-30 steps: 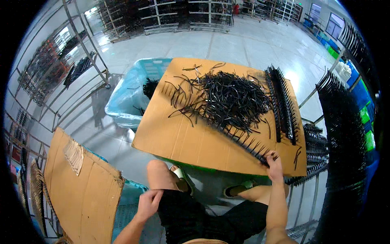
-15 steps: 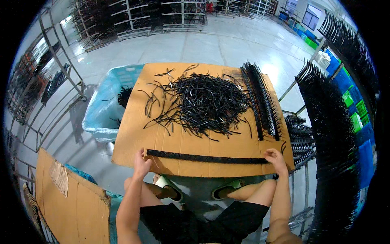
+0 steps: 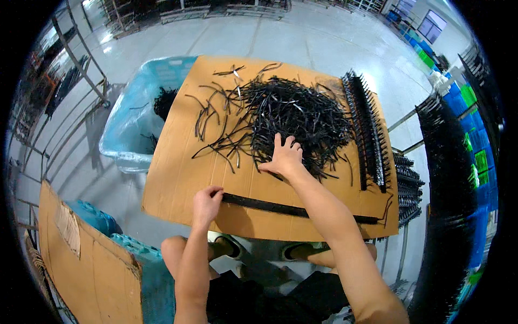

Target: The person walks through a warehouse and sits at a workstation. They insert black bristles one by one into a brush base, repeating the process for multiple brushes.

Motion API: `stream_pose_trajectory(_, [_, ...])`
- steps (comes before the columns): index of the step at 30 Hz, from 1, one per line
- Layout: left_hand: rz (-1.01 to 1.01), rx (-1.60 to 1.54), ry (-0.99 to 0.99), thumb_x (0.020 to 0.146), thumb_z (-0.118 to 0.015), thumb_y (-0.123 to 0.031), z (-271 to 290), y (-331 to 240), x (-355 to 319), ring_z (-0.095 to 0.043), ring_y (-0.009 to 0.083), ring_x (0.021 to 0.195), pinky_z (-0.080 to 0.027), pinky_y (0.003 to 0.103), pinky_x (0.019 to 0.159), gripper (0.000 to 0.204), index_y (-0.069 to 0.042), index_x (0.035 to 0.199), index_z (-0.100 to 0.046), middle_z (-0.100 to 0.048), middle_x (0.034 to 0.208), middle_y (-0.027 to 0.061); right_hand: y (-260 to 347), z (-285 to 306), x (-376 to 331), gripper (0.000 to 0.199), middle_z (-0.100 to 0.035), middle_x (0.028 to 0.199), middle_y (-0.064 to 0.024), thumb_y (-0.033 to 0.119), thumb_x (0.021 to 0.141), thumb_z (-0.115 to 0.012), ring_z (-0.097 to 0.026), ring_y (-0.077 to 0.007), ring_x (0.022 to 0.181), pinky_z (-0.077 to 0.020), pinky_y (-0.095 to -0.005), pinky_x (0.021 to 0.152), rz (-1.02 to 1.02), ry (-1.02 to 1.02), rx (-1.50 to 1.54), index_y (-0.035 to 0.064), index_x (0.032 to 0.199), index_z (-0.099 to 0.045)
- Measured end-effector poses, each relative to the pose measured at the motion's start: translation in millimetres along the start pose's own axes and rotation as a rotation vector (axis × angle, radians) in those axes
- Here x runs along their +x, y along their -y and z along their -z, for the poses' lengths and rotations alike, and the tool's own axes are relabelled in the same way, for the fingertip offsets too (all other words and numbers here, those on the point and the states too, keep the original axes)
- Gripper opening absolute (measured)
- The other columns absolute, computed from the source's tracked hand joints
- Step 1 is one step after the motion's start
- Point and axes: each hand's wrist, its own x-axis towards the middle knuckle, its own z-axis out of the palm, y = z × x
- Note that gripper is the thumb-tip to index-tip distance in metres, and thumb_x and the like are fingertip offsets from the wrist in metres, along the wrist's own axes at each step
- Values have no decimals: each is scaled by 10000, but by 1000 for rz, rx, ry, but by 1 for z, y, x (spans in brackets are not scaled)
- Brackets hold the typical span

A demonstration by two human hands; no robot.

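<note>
A long, narrow black bar point(image 3: 270, 206) lies across the near part of a cardboard-topped table point(image 3: 175, 173). My left hand point(image 3: 206, 206) pinches its left end between thumb and fingers. Farther in, my right hand point(image 3: 286, 157) reaches over the near edge of a tangled pile of thin black strips point(image 3: 302, 110), fingers spread and palm down. It touches the pile but has no strip visibly gripped. My right forearm passes above the bar and hides a stretch of it. Loose black strips point(image 3: 208, 116) are scattered to the left of the pile.
Rows of bars with black prongs point(image 3: 367, 135) lie along the table's right side. A light-blue, plastic-lined crate point(image 3: 129, 135) holds black pieces at the left. Racks hung with black pronged bars point(image 3: 450, 200) stand right. A cardboard sheet point(image 3: 89, 248) leans near left by blue crates.
My right hand has left the bar's right end and moved forward and left onto the pile. My left hand has moved slightly right, still at the bar's left end.
</note>
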Motion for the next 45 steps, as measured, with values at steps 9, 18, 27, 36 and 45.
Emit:
stream_pose_trajectory(9, [-269,93,53,833,-639,-133,-11,20,-20,-651,318,830,-514,388,747,165,-21,943,-692,-683,881,159,19,-13,17,901,-342,1384,-263,358,728,-748,-507,-467,1148,-469,-498,926,50,-54,152,162,1457,-257])
stream_pose_trajectory(18, [-221,-93,-34,796,-653,-47,-22,14,-20,-608,337,833,-496,404,750,115,-5,895,-612,-639,887,161,16,3,56,889,-419,1292,-237,173,668,-786,-505,-329,1133,-496,-398,900,-41,-109,830,16,1402,-310])
stream_pose_trajectory(27, [-207,-49,10,781,-692,-66,-8,15,-24,-651,273,719,-522,344,669,132,11,875,-641,-652,784,160,-3,-14,66,756,-304,1284,-184,280,769,-764,-457,-315,1141,-427,-394,971,27,-264,953,-59,1305,-351])
stream_pose_trajectory(36, [-102,34,-30,791,-670,-88,9,20,-14,-667,255,722,-528,337,674,133,11,878,-656,-675,795,156,7,-12,4,359,-559,1052,-200,285,846,-666,-538,-376,1051,-463,-456,902,389,-477,207,36,1091,-585])
stream_pose_trajectory(45, [-66,-111,-57,768,-695,-73,6,20,-18,-647,287,728,-518,367,672,125,16,815,-621,-637,776,152,48,-38,-15,310,-656,669,-139,275,799,-699,-677,-217,691,-539,-363,627,262,347,415,-32,811,-660])
